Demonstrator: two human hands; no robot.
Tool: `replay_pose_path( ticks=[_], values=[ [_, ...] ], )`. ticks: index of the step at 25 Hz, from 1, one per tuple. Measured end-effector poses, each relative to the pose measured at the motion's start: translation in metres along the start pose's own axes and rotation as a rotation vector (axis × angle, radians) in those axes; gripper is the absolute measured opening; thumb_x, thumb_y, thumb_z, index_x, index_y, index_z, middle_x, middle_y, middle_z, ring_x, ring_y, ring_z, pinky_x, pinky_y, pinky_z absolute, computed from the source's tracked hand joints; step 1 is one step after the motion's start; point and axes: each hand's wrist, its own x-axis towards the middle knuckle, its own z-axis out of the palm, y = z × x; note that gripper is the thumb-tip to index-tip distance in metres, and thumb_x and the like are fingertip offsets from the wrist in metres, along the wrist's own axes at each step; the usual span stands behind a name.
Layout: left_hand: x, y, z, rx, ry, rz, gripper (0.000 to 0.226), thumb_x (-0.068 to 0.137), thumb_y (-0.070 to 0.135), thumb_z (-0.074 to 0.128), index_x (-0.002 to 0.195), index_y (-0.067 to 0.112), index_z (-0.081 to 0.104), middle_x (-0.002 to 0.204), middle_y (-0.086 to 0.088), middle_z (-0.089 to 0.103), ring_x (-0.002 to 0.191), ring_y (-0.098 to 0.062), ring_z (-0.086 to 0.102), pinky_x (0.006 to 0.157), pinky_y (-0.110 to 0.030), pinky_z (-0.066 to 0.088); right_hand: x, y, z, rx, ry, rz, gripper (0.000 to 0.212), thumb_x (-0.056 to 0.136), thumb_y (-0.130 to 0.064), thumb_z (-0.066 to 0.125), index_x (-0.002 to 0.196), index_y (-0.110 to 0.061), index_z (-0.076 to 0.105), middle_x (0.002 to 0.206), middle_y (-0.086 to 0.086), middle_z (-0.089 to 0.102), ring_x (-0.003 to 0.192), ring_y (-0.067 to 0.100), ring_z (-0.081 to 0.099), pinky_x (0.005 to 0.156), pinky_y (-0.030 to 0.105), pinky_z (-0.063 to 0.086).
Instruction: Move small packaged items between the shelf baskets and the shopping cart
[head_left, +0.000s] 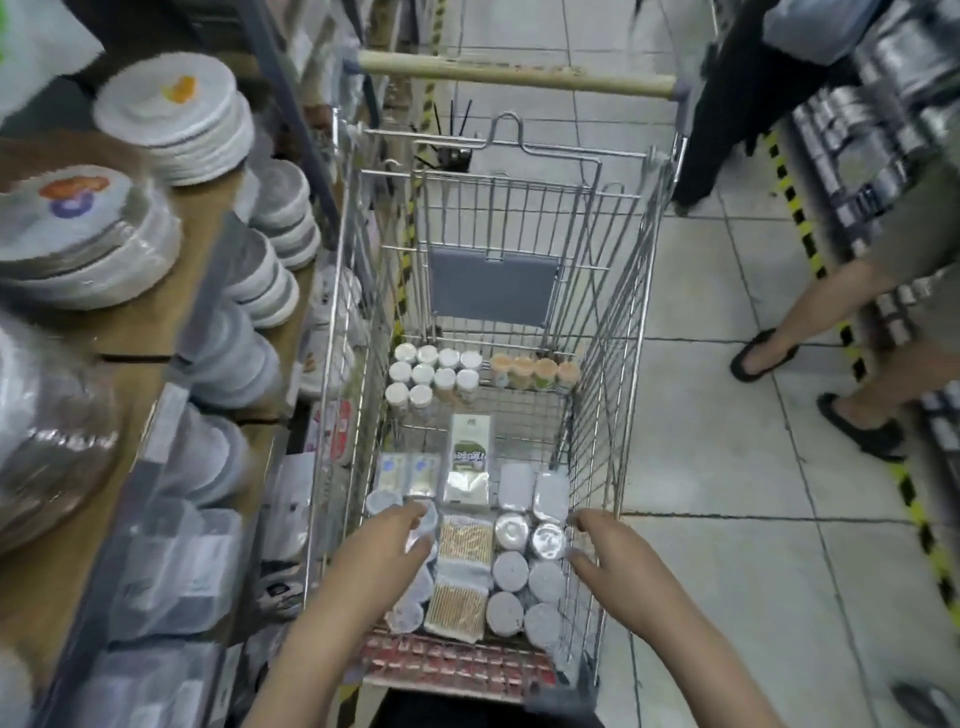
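Note:
The wire shopping cart (608, 322) stands in the aisle, and small packs cover its floor. My left hand (382, 545) reaches into the near left corner, its fingers curled round a clear round tub (427, 522). My right hand (610, 551) hovers by the cart's right wall with thumb and fingers spread, beside a shiny-lidded round tub (548, 540), holding nothing. Between the hands lie toothpick packs (465, 540) and several grey round tubs (511, 571). White-capped jars (431, 374) and beige-capped jars (535, 371) stand at the far end. No shelf baskets are clearly visible.
Shelves on the left carry stacked white plates (182, 119), bowls (283, 208) and clear plastic boxes (171, 561). A person's bare legs in dark sandals (763, 353) stand on the tiled floor at right, and another person in dark trousers (722, 119) stands by the cart handle (514, 78).

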Motion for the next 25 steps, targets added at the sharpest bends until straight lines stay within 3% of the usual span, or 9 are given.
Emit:
replay_pose_path(
  ticks=[8,12,14,18,22,25],
  values=[
    [0.168,-0.03,0.006,-0.016,-0.139,-0.061,0.035,0.095,0.027,0.052,0.129,0.019,0.054,0.121,-0.001,0.062,0.107,-0.016,0.059,0.089,-0.029,0.047,0.156,0.007,0.016,0.088,-0.061,0.13,0.045,0.097,-0.026,0.045,0.14,-0.016,0.039,0.138,0.001,0.05,0.124,0.017,0.049,0.1,0.029,0.039],
    [0.26,-0.027,0.022,0.006,-0.106,0.008,0.016,0.094,0.023,0.048,0.106,0.02,0.058,0.092,0.002,0.063,0.078,-0.014,0.057,0.068,-0.028,0.047,0.239,0.027,0.04,-0.074,-0.026,0.203,0.04,0.096,-0.026,0.044,0.134,-0.016,0.044,0.129,0.002,0.055,0.117,0.021,0.052,0.098,0.032,0.04],
    [0.302,-0.015,0.034,0.052,-0.08,0.051,0.019,0.094,0.022,0.047,0.109,0.015,0.056,0.1,-0.001,0.062,0.083,-0.016,0.056,0.065,-0.028,0.044,0.275,0.037,0.049,-0.203,-0.033,0.196,0.039,0.095,-0.026,0.043,0.133,-0.016,0.044,0.127,0.001,0.054,0.118,0.022,0.049,0.103,0.035,0.035],
    [0.378,-0.007,0.065,0.077,0.014,0.134,0.032,0.091,0.021,0.049,0.123,0.016,0.053,0.121,-0.004,0.055,0.107,-0.023,0.054,0.081,-0.033,0.045,0.339,0.059,0.053,-0.257,0.029,0.136,0.045,0.095,-0.027,0.045,0.138,-0.017,0.036,0.136,0.001,0.044,0.127,0.021,0.038,0.111,0.035,0.026],
    [0.428,-0.009,0.086,0.141,0.051,0.179,0.041,0.088,0.019,0.052,0.129,0.017,0.048,0.123,-0.005,0.051,0.112,-0.023,0.05,0.087,-0.034,0.043,0.387,0.07,0.046,-0.234,0.186,0.047,0.051,0.093,-0.025,0.049,0.141,-0.015,0.033,0.141,0.001,0.04,0.132,0.019,0.034,0.113,0.033,0.021],
    [0.449,-0.003,0.098,0.199,0.039,0.138,0.04,0.092,0.023,0.05,0.131,0.015,0.042,0.126,-0.004,0.048,0.118,-0.022,0.043,0.087,-0.034,0.04,0.414,0.071,0.054,-0.29,0.168,0.006,0.056,0.093,-0.023,0.05,0.144,-0.016,0.027,0.145,0.002,0.034,0.136,0.021,0.027,0.116,0.035,0.015]
  ],
)
